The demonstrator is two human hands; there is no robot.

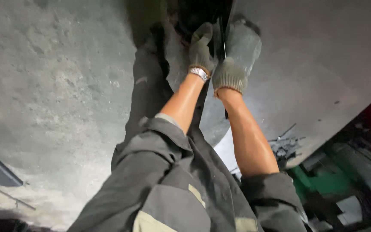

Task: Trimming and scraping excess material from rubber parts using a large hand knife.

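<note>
Both hands wear grey knit gloves and reach forward to the near edge of a large grey metal sheet [323, 56] that slopes across the right of the view. The left hand [200, 49] has a metal watch [199, 73] at the wrist; its fingers [203, 32] are stretched up, loosely spread, and lie against the dark gap beside the sheet's edge. Whether they grip anything there I cannot tell. The right hand [236, 60] lies flat on the sheet just beside that edge, fingers [245, 38] extended and pressed to the surface, not clenched round anything. A thin dark rod [223, 43] runs between the two hands. Grey work sleeves are pushed up to the elbows. A concrete floor [56, 94] fills the left. Near the sheet's lower end lies a small heap of metal scraps [285, 146], and beyond it green machine parts [323, 180].
</note>
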